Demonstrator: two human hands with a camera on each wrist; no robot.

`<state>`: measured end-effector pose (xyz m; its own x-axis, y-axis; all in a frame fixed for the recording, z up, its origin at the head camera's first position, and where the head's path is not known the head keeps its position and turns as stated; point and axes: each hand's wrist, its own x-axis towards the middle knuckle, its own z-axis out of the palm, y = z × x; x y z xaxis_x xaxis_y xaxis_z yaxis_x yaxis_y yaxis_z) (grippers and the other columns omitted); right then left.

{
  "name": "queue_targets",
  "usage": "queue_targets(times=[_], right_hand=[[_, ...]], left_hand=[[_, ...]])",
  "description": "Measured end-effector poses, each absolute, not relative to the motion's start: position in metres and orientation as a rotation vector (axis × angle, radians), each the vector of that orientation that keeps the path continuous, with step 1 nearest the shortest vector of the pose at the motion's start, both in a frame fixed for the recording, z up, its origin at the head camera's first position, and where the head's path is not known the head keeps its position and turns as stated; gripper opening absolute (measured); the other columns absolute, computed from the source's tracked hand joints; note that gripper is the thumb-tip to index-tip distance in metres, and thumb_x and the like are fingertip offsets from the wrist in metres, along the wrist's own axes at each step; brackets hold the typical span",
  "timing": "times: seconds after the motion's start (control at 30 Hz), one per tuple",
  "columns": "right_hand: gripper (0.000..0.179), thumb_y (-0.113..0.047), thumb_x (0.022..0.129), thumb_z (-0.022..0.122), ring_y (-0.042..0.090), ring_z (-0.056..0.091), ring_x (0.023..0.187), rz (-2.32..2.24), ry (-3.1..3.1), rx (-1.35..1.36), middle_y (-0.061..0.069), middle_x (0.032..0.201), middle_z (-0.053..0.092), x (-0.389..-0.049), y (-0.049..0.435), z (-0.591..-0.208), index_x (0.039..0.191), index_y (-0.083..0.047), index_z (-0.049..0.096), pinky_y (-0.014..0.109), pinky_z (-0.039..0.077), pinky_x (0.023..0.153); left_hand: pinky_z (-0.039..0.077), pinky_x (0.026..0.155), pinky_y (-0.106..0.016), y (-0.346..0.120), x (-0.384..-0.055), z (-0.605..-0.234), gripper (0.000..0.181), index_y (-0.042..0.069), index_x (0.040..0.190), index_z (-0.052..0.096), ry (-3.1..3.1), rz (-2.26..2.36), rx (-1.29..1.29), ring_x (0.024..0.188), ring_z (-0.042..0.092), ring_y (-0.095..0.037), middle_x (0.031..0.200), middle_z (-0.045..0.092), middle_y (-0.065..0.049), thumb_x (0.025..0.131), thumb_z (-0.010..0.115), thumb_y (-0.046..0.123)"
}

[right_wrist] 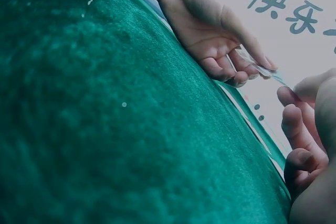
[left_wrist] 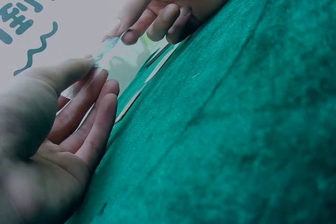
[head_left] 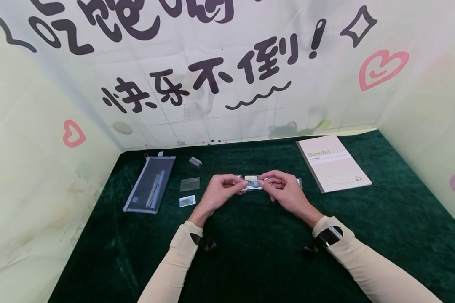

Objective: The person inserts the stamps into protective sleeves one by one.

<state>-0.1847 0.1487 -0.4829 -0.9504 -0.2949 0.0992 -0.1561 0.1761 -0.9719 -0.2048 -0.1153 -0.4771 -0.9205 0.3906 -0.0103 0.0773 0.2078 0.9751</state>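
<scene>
Between the two hands is a small stamp-like picture card (head_left: 253, 183), blue with a yellowish upper edge. My left hand (head_left: 223, 190) pinches its left end between thumb and fingertips, together with a clear plastic sleeve (left_wrist: 79, 85). The right hand (head_left: 286, 191) pinches the card's other end, its remaining fingers curled. Whether the card lies inside the sleeve or against it, I cannot tell. Left of the hands, a second small picture card (head_left: 187, 201) lies on the green cloth, just below a flat clear sleeve (head_left: 190, 184).
A zipped mesh pouch (head_left: 148, 185) with pen-like items inside lies at the left. A small pale purple block (head_left: 195, 161) sits behind the loose sleeve. At the back right rests a notebook (head_left: 335, 164) marked Gambit. Printed fabric walls (head_left: 212, 122) bound the green cloth (head_left: 258, 256).
</scene>
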Motion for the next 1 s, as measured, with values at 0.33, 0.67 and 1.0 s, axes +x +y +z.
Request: queue_targets(times=[0.33, 0.67, 1.0], right_hand=[[0.031, -0.034, 0.107, 0.070, 0.027, 0.063, 0.064, -1.893, 2.322, -0.475, 0.016, 0.101, 0.079, -0.1844, 0.1492, -0.4835, 0.134, -0.018, 0.070, 0.028, 0.053, 0.061], [0.028, -0.034, 0.106, 0.072, 0.026, 0.065, 0.063, -1.879, 2.311, -0.490, 0.014, 0.101, 0.081, -0.1862, 0.1482, -0.4864, 0.129, -0.018, 0.071, 0.029, 0.054, 0.060], [0.028, -0.035, 0.106, 0.072, 0.027, 0.067, 0.064, -1.849, 2.331, -0.478, 0.011, 0.102, 0.082, -0.1858, 0.1485, -0.4867, 0.127, -0.017, 0.072, 0.029, 0.053, 0.061]], left_hand=[[0.065, 0.092, -0.035, -0.1149, -0.2051, -0.4795, 0.028, 0.018, 0.115, 0.083, 2.244, 1.761, 0.452, 0.097, 0.078, -0.024, 0.109, 0.080, -0.006, 0.102, 0.077, 0.042], [0.064, 0.092, -0.035, -0.1135, -0.2026, -0.4781, 0.026, 0.017, 0.112, 0.082, 2.256, 1.759, 0.439, 0.097, 0.077, -0.024, 0.107, 0.080, -0.005, 0.103, 0.076, 0.040], [0.064, 0.091, -0.034, -0.1107, -0.2016, -0.4769, 0.031, 0.015, 0.112, 0.081, 2.268, 1.760, 0.392, 0.097, 0.076, -0.022, 0.110, 0.080, -0.005, 0.102, 0.076, 0.044]])
